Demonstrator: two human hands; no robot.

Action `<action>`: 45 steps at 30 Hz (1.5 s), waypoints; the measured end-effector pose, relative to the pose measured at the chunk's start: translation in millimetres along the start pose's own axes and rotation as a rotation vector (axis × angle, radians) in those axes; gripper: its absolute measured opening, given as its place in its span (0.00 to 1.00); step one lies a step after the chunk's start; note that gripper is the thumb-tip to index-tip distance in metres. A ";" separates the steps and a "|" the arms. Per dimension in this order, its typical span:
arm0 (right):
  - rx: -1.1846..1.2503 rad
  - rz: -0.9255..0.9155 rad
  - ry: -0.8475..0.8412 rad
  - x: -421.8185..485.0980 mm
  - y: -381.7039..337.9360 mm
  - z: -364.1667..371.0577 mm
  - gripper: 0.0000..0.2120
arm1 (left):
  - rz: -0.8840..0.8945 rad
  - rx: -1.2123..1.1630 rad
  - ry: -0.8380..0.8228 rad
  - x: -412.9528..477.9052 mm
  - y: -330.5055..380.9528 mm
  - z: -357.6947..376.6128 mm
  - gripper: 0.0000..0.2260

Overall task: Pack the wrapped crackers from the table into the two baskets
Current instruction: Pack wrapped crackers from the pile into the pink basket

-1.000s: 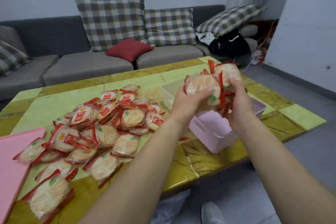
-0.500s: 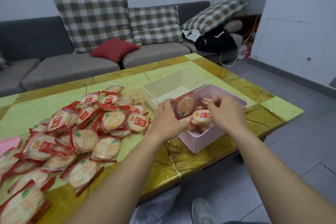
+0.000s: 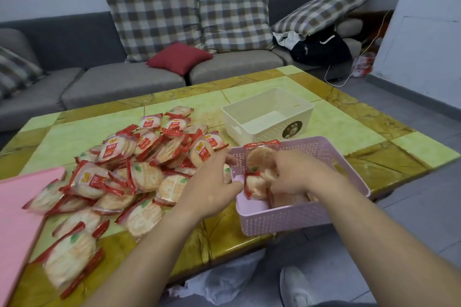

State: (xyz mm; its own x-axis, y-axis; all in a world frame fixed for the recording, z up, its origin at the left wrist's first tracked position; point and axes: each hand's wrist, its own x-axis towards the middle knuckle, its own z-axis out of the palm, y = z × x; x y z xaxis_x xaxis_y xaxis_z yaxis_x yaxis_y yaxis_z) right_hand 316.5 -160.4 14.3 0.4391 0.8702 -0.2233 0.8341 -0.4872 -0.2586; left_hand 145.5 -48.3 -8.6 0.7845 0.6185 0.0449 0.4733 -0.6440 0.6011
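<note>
Head: crackers point(image 3: 259, 161) under right hand point(image 3: 296, 177)

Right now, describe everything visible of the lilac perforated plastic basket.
The lilac perforated plastic basket is rectangular, open-topped, upright at the near edge of the green-and-yellow table, in front of the cream plastic basket. Several red-edged wrapped crackers sit inside, the right hand among them; the left hand is at its left rim.

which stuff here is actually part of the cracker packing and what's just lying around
Job: wrapped crackers, pink basket, white basket, left hand, right hand.
Lying about: sofa, plaid cushions, red cushion, black bag, pink board.
</note>
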 end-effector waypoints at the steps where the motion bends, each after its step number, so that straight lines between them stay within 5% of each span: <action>1: 0.149 -0.008 0.021 -1.7 2.5 -4.2 0.12 | 0.026 -0.004 0.041 -1.9 -1.5 1.6 0.20; 5: 0.758 0.005 0.134 -3.3 0.4 -5.4 0.10 | 0.067 -0.159 0.220 -0.2 4.8 5.8 0.14; 9: 0.768 -0.087 0.266 7.1 -17.6 15.8 0.11 | -0.160 -0.607 0.197 13.2 23.0 3.0 0.18; 13: 0.773 -0.181 0.145 15.7 -16.4 18.2 0.12 | -0.081 -0.347 0.253 20.3 18.4 -0.6 0.18; 15: 0.755 -0.172 0.226 21.9 -7.2 12.0 0.09 | -0.049 -0.189 0.271 22.4 16.4 -1.1 0.12; 17: 0.475 -0.115 0.423 28.5 0.1 7.6 0.14 | -0.018 -0.092 0.291 22.0 16.4 -0.4 0.08; 20: 0.044 -0.094 0.431 34.1 -4.3 14.0 0.27 | 0.026 0.007 0.317 20.0 16.5 2.0 0.06; 23: -0.094 -0.104 0.494 37.6 -2.0 15.2 0.23 | 0.055 0.073 0.329 18.5 15.7 2.8 0.06; 32: 0.184 -0.040 0.478 12.3 33.3 -12.7 0.06 | 0.077 0.097 0.373 20.0 17.7 5.9 0.06; 35: 0.454 0.076 0.494 1.0 23.1 -22.6 0.10 | 0.089 0.135 0.334 22.9 16.6 11.4 0.10; 40: 0.541 0.157 0.335 6.6 -21.2 -6.9 0.15 | 0.087 0.213 0.247 27.6 14.5 16.4 0.12; 45: 0.420 0.178 0.258 8.1 -25.1 -11.5 0.12 | 0.248 0.233 0.114 28.7 10.5 18.4 0.34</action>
State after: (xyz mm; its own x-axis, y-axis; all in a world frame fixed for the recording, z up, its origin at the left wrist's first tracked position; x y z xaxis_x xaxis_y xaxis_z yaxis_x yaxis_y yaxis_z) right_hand 303.0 -140.3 29.8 0.6740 0.7352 -0.0728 0.5565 -0.5700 -0.6045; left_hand 180.3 -45.6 -15.7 0.8434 0.4681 0.2636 0.3629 -0.8582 0.3629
